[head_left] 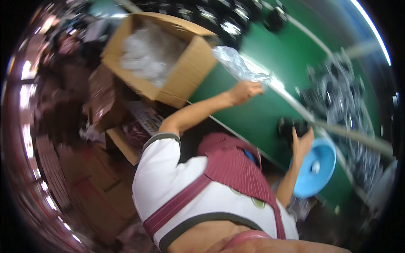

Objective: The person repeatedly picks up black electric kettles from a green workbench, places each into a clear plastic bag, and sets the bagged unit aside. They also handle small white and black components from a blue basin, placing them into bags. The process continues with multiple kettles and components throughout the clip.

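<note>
My left hand (247, 92) is closed on the end of a clear plastic bag (232, 61), held up over the green tabletop (236, 109). The bag trails away from the fist toward a cardboard box and looks limp. My right hand (303, 141) grips a dark black object (291, 126) with the thumb over its near side; blur hides what kind of thing it is. Just beneath the right wrist sits a light blue round basin (327, 168), with a small white item (315, 168) inside.
An open cardboard box (190, 71) full of crumpled clear bags (152, 55) stands at the left. Shiny black rounded objects (230, 25) crowd the far end. Black items in clear plastic (337, 92) lie along the right, beyond a pale rail (354, 137). More cartons (101, 97) are stacked left.
</note>
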A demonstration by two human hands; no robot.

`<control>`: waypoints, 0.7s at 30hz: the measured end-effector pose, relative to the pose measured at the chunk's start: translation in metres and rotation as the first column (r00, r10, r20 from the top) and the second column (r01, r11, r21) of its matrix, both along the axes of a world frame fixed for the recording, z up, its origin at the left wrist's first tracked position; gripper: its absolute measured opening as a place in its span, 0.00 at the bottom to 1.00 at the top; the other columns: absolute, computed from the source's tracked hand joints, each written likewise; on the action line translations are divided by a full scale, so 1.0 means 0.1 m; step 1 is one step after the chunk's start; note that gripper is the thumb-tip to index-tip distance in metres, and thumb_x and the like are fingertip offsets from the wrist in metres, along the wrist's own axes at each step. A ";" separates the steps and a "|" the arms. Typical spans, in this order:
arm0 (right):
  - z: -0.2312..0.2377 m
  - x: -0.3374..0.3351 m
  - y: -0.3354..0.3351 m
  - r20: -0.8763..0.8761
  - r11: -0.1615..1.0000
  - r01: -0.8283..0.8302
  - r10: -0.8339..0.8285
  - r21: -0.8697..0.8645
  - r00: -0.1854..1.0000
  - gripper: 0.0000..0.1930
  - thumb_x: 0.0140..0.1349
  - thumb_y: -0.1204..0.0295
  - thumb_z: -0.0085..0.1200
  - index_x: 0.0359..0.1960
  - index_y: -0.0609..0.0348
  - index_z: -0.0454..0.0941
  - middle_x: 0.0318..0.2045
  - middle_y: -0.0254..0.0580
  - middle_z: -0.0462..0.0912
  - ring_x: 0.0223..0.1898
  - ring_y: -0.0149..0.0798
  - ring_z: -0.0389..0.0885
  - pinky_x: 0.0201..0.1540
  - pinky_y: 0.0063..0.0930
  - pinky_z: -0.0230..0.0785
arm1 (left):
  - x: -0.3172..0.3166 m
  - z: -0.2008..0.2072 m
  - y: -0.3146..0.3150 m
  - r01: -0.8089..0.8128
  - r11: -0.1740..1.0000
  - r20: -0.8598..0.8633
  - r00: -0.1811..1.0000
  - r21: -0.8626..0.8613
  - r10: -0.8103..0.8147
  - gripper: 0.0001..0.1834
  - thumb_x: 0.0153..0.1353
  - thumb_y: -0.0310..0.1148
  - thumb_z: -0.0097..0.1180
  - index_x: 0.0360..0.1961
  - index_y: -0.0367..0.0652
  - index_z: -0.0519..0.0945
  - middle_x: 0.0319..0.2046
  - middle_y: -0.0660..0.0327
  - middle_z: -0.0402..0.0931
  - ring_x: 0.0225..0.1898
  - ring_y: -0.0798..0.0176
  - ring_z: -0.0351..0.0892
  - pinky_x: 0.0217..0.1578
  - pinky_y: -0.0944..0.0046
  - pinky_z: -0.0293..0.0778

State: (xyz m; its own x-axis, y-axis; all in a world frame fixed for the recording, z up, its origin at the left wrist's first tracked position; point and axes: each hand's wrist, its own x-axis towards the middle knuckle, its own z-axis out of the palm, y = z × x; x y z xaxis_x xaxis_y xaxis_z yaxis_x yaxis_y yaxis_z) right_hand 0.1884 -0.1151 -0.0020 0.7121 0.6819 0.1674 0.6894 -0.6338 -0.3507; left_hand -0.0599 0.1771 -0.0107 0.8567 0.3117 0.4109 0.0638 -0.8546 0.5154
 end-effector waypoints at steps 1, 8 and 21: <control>0.14 -0.04 0.06 -0.071 1.000 0.004 -0.005 -0.006 0.997 0.40 0.56 0.49 0.69 0.63 0.63 0.69 0.58 0.59 0.76 0.59 0.62 0.73 0.61 0.48 0.68 | 0.05 -0.37 -0.13 0.031 0.999 -0.100 0.994 -0.031 -0.034 0.07 0.63 0.25 0.50 0.38 0.46 0.80 0.38 0.58 0.81 0.40 0.51 0.85 0.37 0.55 0.80; 0.26 -0.06 -0.05 -0.157 0.982 0.185 -0.186 -0.018 0.970 0.39 0.52 0.47 0.71 0.61 0.52 0.70 0.53 0.53 0.77 0.52 0.60 0.79 0.52 0.51 0.75 | -0.09 -1.27 -0.45 0.216 0.975 -0.348 0.919 0.056 -0.184 0.09 0.58 0.30 0.62 0.41 0.49 0.80 0.39 0.63 0.81 0.48 0.54 0.77 0.46 0.54 0.75; 0.13 -0.48 -0.59 -0.916 0.725 0.639 -0.030 0.256 0.401 0.37 0.62 0.60 0.70 0.66 0.64 0.64 0.49 0.40 0.80 0.48 0.35 0.82 0.43 0.31 0.79 | 0.43 -1.34 -0.44 -0.479 0.877 -0.484 0.760 0.032 0.433 0.41 0.43 0.42 0.79 0.58 0.47 0.73 0.55 0.55 0.69 0.58 0.45 0.67 0.57 0.45 0.70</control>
